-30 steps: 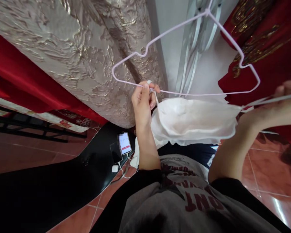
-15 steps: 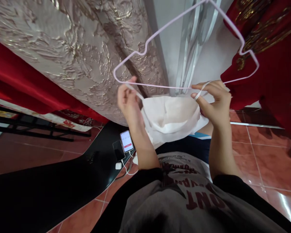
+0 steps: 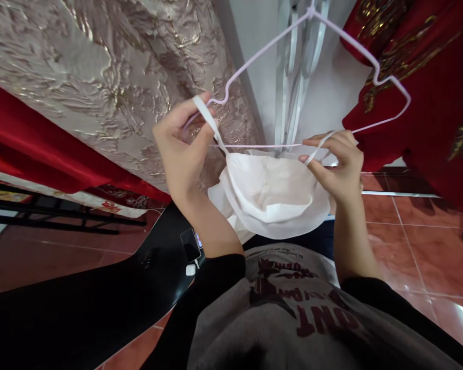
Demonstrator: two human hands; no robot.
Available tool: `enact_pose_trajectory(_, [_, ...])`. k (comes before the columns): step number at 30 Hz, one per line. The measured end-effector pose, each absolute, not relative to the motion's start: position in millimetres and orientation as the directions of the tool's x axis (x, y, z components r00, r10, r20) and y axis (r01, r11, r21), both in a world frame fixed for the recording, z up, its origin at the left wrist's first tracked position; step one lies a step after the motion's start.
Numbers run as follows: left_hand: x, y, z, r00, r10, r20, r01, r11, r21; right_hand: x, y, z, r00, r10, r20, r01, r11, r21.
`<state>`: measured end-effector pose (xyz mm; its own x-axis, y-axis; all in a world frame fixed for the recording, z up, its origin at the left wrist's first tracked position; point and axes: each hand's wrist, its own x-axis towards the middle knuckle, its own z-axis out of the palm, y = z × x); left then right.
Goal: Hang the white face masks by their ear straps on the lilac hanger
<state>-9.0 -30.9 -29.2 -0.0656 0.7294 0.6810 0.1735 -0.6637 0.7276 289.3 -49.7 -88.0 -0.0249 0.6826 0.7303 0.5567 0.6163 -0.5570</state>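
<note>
A white garment with thin straps [image 3: 273, 185] hangs between my hands in front of my lap. My left hand [image 3: 183, 146] pinches its left strap [image 3: 206, 111] and holds it up by the left corner of a pale pink hanger [image 3: 270, 49]. The other strap [image 3: 315, 150] loops over the fingers of my right hand [image 3: 337, 159], which is closed on it beside the hanger's lower bar. The hanger's top points away from me. My left fingers partly cover its left end.
Pink brocade fabric [image 3: 111, 77] hangs ahead on the left, and red gold-trimmed fabric [image 3: 416, 113] on the right. Silvery metal bars [image 3: 293, 87] stand between them. A black bench [image 3: 100, 298] at lower left bears a dark phone [image 3: 190, 244] and a white case [image 3: 191, 270].
My left hand has moved left and farther forward, drawing the left strap up to the hanger's corner. The hanger has shifted slightly. My right hand keeps its strap almost in place.
</note>
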Motion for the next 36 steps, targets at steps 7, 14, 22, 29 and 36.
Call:
enact_pose_trajectory(7, [1.7,-5.6,-6.7,-0.109,0.728,0.677,0.362,-0.605,0.709,286.9,-52.1,-89.6,-0.027,0.663,0.748,0.572,0.624,-0.532])
enact_pose_trajectory(14, [24.3,-11.8,-59.5,-0.550,0.715,0.432,-0.152,-0.594,0.790,284.7,-51.2,-91.2,-0.059,0.660,0.749,0.567,0.639,-0.519])
enact_pose_trajectory(22, [66.0,-24.5,-95.0,-0.388,0.821,0.418,-0.383,-0.556,0.738,291.3,-48.9,-105.4,0.108,0.553,0.826,0.550,0.659,-0.513])
enact_pose_trajectory(29, [63.3,-31.9,-88.9,-0.398,0.802,0.445,-0.297,-0.572,0.764,375.9,-14.2,-97.7,0.373,0.361,0.855,0.457,0.730,-0.508])
enact_pose_trajectory(36, [64.1,-35.6,-84.1,-0.439,0.812,0.384,-0.280,-0.530,0.801,373.9,-8.1,-47.0,0.294,0.398,0.869,0.474,0.729,-0.494])
